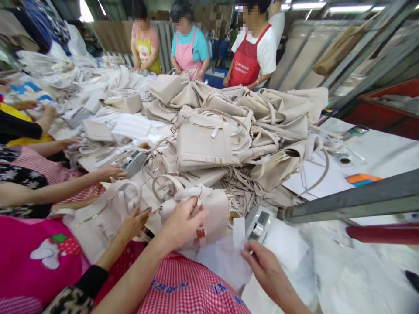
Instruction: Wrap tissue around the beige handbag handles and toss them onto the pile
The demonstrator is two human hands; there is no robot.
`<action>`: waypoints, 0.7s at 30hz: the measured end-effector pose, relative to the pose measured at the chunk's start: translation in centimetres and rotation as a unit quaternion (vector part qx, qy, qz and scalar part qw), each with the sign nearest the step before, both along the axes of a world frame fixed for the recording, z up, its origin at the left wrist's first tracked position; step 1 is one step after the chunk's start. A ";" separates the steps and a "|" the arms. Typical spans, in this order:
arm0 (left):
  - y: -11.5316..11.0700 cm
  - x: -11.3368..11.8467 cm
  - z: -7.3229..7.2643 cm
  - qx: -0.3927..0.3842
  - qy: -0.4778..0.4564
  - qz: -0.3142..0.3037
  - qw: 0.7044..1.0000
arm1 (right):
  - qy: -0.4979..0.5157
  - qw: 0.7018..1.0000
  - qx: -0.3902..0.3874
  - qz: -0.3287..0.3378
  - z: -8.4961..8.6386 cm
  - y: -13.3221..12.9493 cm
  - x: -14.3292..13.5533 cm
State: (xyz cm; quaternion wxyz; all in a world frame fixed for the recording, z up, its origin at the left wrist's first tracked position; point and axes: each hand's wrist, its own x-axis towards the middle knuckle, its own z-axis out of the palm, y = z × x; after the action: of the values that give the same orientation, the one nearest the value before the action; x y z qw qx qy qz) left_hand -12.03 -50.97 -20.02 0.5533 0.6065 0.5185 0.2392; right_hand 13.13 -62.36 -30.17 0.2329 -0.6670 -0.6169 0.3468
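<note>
A beige handbag (216, 209) lies at the table's near edge, a small reddish-brown tag (200, 233) on its front. My left hand (188, 220) is closed at the top of this bag, its fingers round the white-wrapped handle (196, 192). To the right, my right hand (266, 266) pinches the lower end of a white strip (238, 233) between thumb and fingertips. Just beyond that hand stands a grey tape dispenser (258, 224). Thin white tissue (224, 257) spreads between the bag and my right hand.
Beige bags (203, 139) pile up ahead, with loose straps (242, 187) below. A metal bar (353, 196) juts in from the right above plastic wrapping (360, 270). Co-workers' hands (132, 224) work close on my left; several people stand across the table.
</note>
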 end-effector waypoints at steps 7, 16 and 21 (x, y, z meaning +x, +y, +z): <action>-2.1 3.4 -1.1 0.015 0.073 -0.041 0.996 | -0.091 0.989 0.101 0.062 1.0 -0.4 -4.1; 0.5 1.4 -0.8 -0.203 -0.069 -0.053 0.975 | 0.231 0.962 -0.001 -0.143 2.8 4.2 -1.6; 0.0 0.9 -1.6 -0.210 -0.074 -0.013 0.975 | 0.335 0.934 -0.076 -0.096 3.9 7.1 -3.5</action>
State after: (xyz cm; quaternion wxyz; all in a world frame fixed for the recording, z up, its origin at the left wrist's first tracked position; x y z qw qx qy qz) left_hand -11.12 -50.93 -21.64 0.7081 0.4643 0.5066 0.1624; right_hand 9.64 -55.27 -26.23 0.4065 -0.5842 -0.4081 0.5718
